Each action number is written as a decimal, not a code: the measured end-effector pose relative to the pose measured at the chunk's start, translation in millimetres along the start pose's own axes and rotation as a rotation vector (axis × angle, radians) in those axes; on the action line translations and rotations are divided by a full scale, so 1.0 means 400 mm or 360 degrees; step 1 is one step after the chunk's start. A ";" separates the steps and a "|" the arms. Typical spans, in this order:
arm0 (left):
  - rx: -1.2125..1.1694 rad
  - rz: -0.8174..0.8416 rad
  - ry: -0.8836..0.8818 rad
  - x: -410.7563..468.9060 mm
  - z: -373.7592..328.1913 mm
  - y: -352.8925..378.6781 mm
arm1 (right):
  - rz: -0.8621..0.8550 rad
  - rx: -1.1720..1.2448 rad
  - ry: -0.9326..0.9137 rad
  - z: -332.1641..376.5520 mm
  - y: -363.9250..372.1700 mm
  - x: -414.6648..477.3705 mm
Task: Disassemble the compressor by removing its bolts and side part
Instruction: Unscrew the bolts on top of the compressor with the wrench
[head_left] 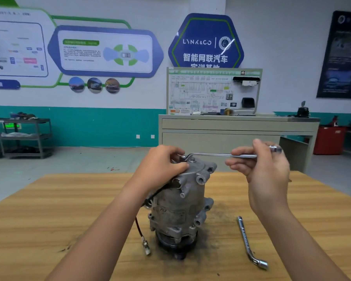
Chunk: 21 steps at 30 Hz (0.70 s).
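Compressor point(178, 207) stands on end, centre of surface point(49, 209). Left hand point(162, 165) curls over its top. Right hand point(265, 169) fingers point(237, 165) pinch the wrench point(211, 155) handle at 2 o'clock. Risks: the light pinch lets the ring slip and round the bolt point(183, 158); the tall housing tips.

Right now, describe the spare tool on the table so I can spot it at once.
On the wooden table, find the grey compressor standing upright. To its right the L-shaped socket wrench lies flat on the wood, bent socket end nearest the camera. Unlike the offset wrench that the right hand holds on the compressor's top, no hand touches it.
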<state>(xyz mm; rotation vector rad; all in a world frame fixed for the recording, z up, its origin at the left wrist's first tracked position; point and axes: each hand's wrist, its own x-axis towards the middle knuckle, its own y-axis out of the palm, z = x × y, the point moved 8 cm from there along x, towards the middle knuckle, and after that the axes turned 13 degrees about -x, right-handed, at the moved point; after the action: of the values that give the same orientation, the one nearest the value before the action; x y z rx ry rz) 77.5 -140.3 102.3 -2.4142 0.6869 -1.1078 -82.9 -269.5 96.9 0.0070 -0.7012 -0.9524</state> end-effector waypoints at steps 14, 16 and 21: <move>-0.1015 -0.0494 -0.0091 -0.002 0.028 -0.097 | -0.0196 0.0024 -0.0021 -0.041 -0.055 0.047; -0.1178 -0.0685 -0.0154 -0.014 0.067 -0.142 | -0.0158 -0.0014 0.0021 -0.066 -0.044 0.045; -0.1388 -0.0862 -0.0455 -0.085 0.233 -0.167 | -0.0111 -0.0071 -0.0016 -0.073 -0.034 0.044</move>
<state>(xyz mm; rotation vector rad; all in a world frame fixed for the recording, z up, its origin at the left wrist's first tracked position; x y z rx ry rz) 148.7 -53.4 61.3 -3.5708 0.4785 -0.6537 -70.3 -299.4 79.7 -0.0128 -0.6927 -1.0357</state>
